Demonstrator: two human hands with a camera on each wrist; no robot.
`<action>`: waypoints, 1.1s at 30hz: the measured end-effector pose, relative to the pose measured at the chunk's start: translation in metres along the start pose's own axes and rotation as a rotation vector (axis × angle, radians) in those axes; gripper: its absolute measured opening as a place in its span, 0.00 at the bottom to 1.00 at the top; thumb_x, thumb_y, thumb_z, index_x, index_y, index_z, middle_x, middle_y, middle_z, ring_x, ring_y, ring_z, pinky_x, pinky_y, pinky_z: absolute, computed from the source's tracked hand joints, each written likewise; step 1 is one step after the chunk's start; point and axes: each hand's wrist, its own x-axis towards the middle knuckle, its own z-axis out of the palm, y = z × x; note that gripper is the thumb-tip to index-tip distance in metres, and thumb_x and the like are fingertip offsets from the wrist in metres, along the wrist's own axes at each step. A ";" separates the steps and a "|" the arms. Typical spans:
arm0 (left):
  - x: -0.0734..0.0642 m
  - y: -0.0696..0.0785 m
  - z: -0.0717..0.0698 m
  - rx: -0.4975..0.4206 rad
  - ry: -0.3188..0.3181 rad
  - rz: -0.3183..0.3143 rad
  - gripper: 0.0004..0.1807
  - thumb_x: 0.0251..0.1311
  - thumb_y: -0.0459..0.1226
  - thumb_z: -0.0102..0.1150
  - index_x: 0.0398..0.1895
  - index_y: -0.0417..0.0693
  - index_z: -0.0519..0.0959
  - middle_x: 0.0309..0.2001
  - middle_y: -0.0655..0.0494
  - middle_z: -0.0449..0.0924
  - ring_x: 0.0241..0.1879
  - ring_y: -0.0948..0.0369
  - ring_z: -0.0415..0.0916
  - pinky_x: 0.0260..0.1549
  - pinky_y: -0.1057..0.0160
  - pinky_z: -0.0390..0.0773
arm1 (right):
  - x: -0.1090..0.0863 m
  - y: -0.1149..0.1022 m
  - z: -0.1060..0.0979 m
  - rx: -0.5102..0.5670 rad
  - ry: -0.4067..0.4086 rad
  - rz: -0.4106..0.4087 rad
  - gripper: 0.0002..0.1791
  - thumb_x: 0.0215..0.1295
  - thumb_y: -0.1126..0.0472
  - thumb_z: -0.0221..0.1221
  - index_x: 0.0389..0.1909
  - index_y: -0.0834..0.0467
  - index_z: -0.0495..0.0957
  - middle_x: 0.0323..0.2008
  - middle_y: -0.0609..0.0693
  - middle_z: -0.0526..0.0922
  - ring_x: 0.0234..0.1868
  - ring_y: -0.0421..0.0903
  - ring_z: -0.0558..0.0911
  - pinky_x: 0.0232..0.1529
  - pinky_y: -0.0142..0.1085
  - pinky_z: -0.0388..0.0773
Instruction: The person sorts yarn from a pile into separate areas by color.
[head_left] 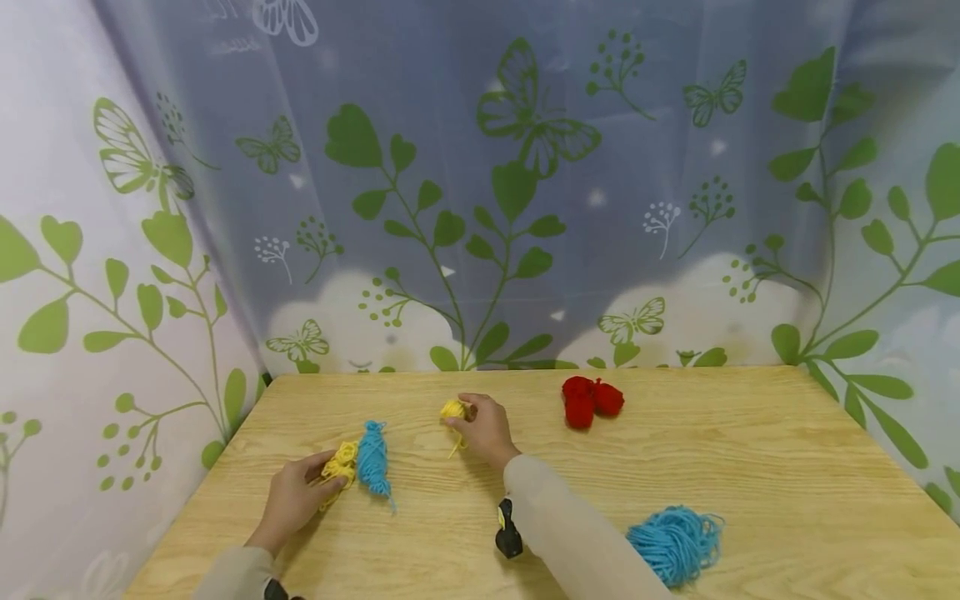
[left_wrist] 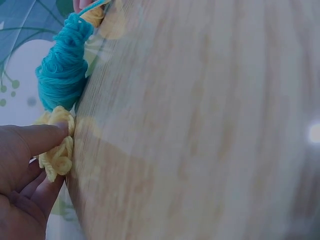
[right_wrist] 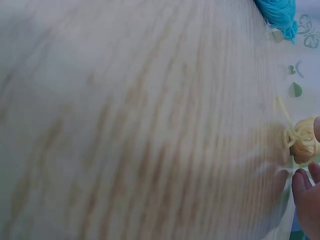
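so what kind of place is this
Probably an indoor craft or recording corner: a wood-grain table, leaf-and-butterfly-print hangings behind and at both sides, and yellow yarn being handled. I can't tell if it's a home or a studio.

Left of the blue bundle [head_left: 372, 460], the left hand [head_left: 295, 498] partly covers yellow yarn [head_left: 346, 458]. Right of the bundle, the right hand [head_left: 487, 429], cropped in its wrist view, hides one side of a yellow ball [head_left: 452, 409]; farther right, a sleeve [head_left: 577, 533] seemingly overlaps the blue heap [head_left: 677, 543].
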 end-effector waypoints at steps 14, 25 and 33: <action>0.001 -0.002 0.004 -0.005 0.020 0.033 0.27 0.54 0.34 0.68 0.57 0.33 0.76 0.54 0.33 0.77 0.53 0.43 0.77 0.48 0.53 0.79 | 0.003 0.002 0.002 -0.026 -0.030 0.015 0.26 0.61 0.64 0.64 0.58 0.69 0.73 0.53 0.63 0.79 0.51 0.56 0.79 0.49 0.45 0.79; -0.001 -0.002 0.003 0.005 0.074 0.039 0.25 0.54 0.31 0.68 0.56 0.32 0.76 0.53 0.34 0.77 0.53 0.43 0.77 0.49 0.52 0.78 | 0.006 -0.001 0.006 -0.044 -0.024 0.009 0.24 0.60 0.66 0.64 0.57 0.69 0.75 0.50 0.62 0.81 0.48 0.55 0.81 0.47 0.44 0.80; -0.006 0.002 -0.011 0.006 0.126 -0.015 0.26 0.56 0.33 0.67 0.57 0.29 0.74 0.50 0.32 0.78 0.50 0.41 0.78 0.46 0.52 0.80 | 0.006 -0.002 0.005 -0.057 -0.022 0.011 0.22 0.60 0.68 0.64 0.55 0.69 0.76 0.48 0.62 0.81 0.45 0.54 0.81 0.45 0.43 0.80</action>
